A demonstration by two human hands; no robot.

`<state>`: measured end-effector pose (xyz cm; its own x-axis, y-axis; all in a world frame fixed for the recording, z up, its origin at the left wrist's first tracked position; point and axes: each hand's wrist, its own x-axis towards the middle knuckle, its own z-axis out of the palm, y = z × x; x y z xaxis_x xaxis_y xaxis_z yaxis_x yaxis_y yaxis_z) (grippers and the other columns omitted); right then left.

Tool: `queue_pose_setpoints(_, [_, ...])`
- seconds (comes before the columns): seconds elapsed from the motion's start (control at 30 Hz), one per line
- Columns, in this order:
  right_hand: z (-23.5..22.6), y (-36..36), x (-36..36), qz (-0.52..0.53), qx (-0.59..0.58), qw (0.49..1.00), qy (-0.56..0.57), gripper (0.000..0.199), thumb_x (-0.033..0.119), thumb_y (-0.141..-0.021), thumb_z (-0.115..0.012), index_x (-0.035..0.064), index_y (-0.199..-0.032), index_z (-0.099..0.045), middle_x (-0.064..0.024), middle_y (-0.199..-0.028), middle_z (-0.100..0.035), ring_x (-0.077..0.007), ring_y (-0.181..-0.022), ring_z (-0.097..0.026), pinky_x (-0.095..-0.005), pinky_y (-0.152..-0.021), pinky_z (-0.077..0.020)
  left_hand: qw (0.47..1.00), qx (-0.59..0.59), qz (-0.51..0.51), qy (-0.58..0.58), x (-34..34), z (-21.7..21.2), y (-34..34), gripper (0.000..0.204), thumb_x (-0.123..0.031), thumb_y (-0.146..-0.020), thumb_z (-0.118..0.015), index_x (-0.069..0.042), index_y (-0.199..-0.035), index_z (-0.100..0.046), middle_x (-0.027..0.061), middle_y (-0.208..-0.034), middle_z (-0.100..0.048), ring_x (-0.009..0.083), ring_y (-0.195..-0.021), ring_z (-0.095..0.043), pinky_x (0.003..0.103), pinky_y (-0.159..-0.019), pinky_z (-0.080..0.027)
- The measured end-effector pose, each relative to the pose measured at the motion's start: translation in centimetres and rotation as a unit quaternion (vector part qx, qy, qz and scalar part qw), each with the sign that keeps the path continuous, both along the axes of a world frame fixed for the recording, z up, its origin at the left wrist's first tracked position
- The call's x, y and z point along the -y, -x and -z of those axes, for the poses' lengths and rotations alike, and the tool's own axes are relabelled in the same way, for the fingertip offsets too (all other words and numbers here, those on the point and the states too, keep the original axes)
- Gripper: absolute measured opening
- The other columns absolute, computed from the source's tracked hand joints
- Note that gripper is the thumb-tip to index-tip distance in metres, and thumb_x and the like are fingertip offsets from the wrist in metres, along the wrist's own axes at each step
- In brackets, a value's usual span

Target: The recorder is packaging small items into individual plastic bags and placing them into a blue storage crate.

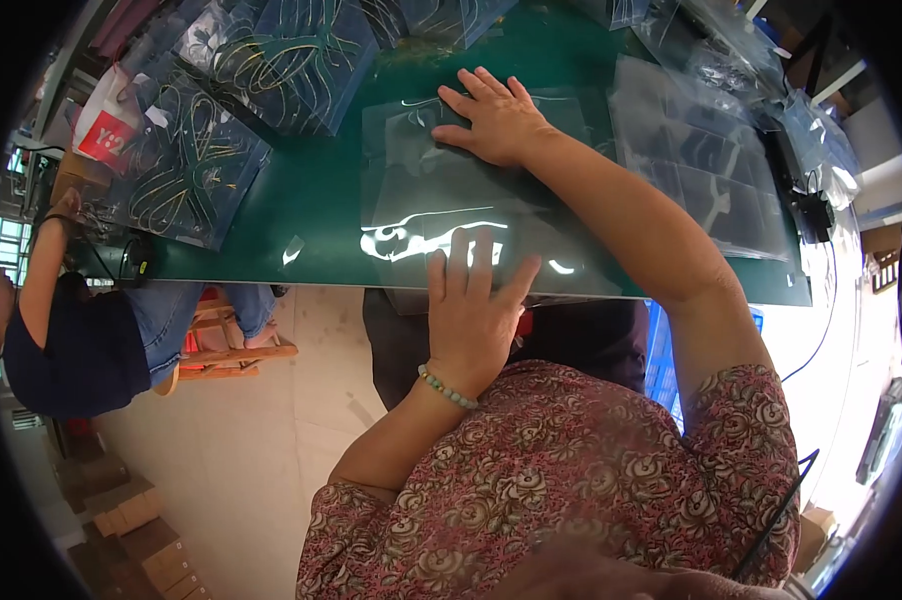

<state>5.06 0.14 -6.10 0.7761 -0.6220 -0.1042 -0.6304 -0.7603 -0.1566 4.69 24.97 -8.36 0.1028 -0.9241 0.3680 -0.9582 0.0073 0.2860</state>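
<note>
A clear plastic sheet (451,180) lies flat on the green tabletop, with bright glare along its near part. My right hand (496,118) reaches across to its far part, palm down with the fingers spread. Near the table's front edge, my left hand (471,325) rests its outstretched fingers on the sheet; a beaded bracelet circles that wrist. Neither hand grips anything. Whether this is one sheet or several layers, I cannot tell.
More clear plastic sheets (696,165) lie at the right. Clear bags of yellow and dark cables (196,180) cover the left and far left. A small black device (814,215) sits by the right edge. Another person (81,345) sits at the left, beside cardboard boxes (156,550).
</note>
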Motion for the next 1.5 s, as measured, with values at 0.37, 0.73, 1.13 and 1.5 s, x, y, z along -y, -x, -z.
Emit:
queue_pose_setpoints(0.37, [-0.6, -1.7, -1.1, 0.088, 0.003, 0.996, -0.022, 0.063, 0.059, -0.099, -0.039, 0.0315, -0.155, -0.031, -0.0083, -0.165, -0.015, -0.031, -0.154, -0.007, -0.0508, -0.123, -0.007, 0.999, 0.023, -0.034, -0.036, -1.1, -0.5, 0.3, 0.071, -0.02, -0.077, -0.076, -0.025, -0.143, -0.051, 0.0188, -0.155, -0.033, 0.0406, -0.144, -0.028, 0.054, -0.117, -0.02])
queue_pose_setpoints(0.73, [1.2, -2.7, -1.2, 0.122, 0.08, 0.989, 0.026, 0.067, 0.055, -0.095, -0.05, 0.0188, -0.15, -0.041, -0.0076, -0.159, -0.03, -0.0322, -0.15, -0.019, -0.0559, -0.121, -0.0101, 0.942, -0.305, -0.133, 0.037, -9.0, 4.0, 2.6, 0.039, -0.015, -0.089, -0.066, -0.005, -0.126, -0.062, 0.0206, -0.134, -0.053, 0.0347, -0.124, -0.054, 0.044, -0.104, -0.045])
queue_pose_setpoints(1.13, [-8.4, 2.3, -2.6, 0.006, 0.245, 0.969, -0.018, 0.044, 0.047, -0.087, -0.069, 0.0042, -0.096, -0.064, -0.0096, -0.086, -0.071, -0.0227, -0.079, -0.068, -0.0333, -0.068, -0.0521, 0.59, -0.794, -0.121, 0.087, -6.8, 3.2, -3.6, 0.035, -0.033, -0.105, -0.046, -0.004, -0.124, -0.056, 0.0161, -0.11, -0.07, 0.0259, -0.096, -0.07, 0.038, -0.086, -0.056])
queue_pose_setpoints(1.5, [-1.4, 10.9, -18.0, 0.014, 0.641, 0.649, -0.409, 0.02, 0.023, -0.102, -0.059, 0.0035, -0.097, -0.055, -0.0087, -0.078, -0.068, -0.0114, -0.068, -0.059, -0.0252, -0.066, -0.049, 0.795, -0.507, -0.259, 0.212, -13.3, -1.4, -11.2, 0.028, -0.014, -0.1, -0.056, 0.0, -0.124, -0.061, 0.0091, -0.106, -0.067, 0.0175, -0.097, -0.063, 0.034, -0.092, -0.05])
